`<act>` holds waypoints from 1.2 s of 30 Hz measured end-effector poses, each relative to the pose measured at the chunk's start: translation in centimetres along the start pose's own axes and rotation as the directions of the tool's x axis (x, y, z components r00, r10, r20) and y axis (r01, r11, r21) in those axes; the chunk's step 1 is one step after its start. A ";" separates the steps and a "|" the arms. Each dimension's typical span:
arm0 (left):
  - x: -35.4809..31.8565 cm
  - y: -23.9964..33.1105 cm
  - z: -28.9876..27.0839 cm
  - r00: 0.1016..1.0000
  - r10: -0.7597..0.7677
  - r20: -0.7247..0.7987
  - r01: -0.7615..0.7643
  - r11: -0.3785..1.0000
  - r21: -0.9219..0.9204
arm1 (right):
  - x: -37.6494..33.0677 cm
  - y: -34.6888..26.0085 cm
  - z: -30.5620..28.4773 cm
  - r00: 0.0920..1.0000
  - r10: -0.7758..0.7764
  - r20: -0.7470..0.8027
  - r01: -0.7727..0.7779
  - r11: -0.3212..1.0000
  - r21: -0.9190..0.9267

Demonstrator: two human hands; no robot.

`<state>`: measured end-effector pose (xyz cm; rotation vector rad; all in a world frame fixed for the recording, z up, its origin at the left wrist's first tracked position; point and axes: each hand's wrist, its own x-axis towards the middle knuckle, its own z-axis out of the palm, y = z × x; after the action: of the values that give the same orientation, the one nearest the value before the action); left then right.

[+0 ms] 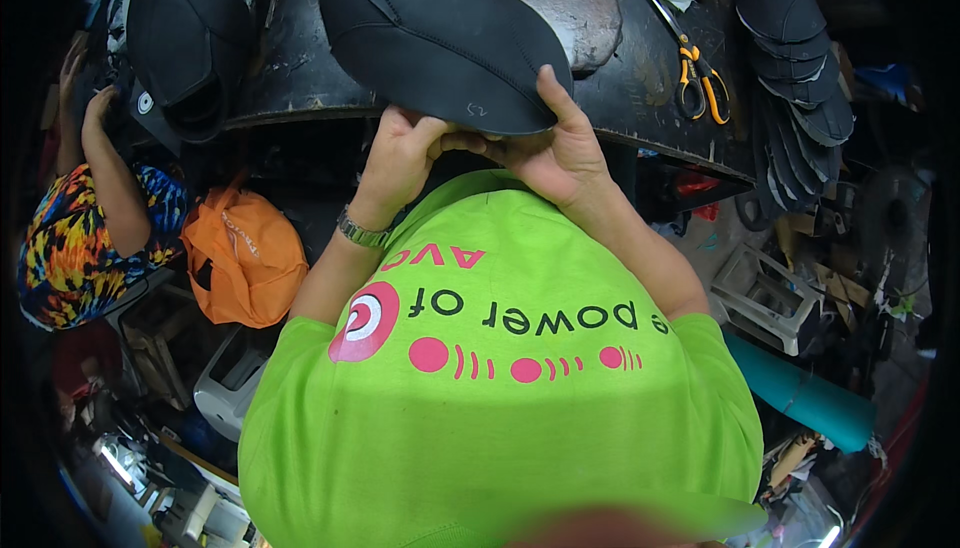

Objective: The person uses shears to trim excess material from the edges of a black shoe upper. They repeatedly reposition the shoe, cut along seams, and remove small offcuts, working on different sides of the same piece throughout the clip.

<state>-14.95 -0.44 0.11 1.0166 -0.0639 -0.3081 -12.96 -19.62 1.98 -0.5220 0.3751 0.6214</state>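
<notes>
Dark and scuffed, a workbench (295,63) curves across the top of a crowded workshop, where a person in a bright green shirt (500,433) handles a stitched black piece (450,38), shaped like a shoe upper, at the bench's near edge. The piece sits top centre, its opening toward the upper left, its rounded lower end overhanging the edge above the person's chest. The left hand (405,153), with a metal-banded watch (364,230) at its wrist, pinches the lower rim between thumb and bent forefinger. The right hand (560,158) sets an upright thumb against the piece's right side, spread away from fingers that curl below the rim; their tips are hidden, and whether they pinch cannot be told. Behind the piece lies a worn brown slab (585,13); to its right rest scissors (688,53) with orange-and-black handles, and farther right, overlapping black panels (785,8) spill over the bench's edge. At left, another black piece (190,28) lies near a co-worker's hand (100,106). An orange bag (245,268) sits below, while a teal roll (805,393) lies beneath a grey plastic stool (765,300) at right.
</notes>
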 end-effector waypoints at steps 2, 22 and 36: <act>-0.3 0.7 0.2 0.999 -0.012 0.045 -0.002 0.956 0.294 | 0.3 -0.4 0.1 1.000 -0.015 -0.001 0.015 1.000 0.004; 3.9 -2.3 3.1 0.989 0.149 -0.005 -0.145 0.957 -0.251 | 0.7 -2.1 -0.8 0.927 -0.372 0.038 0.369 0.893 -0.257; 3.6 -2.5 2.2 0.949 -0.051 -0.313 0.043 0.999 -0.034 | -0.3 -7.2 -3.8 0.797 -0.592 0.117 0.458 0.466 -0.757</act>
<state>-12.56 -4.50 -1.19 1.0308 0.2523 -0.1867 -9.26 -26.90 1.59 -1.4677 0.0556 0.0725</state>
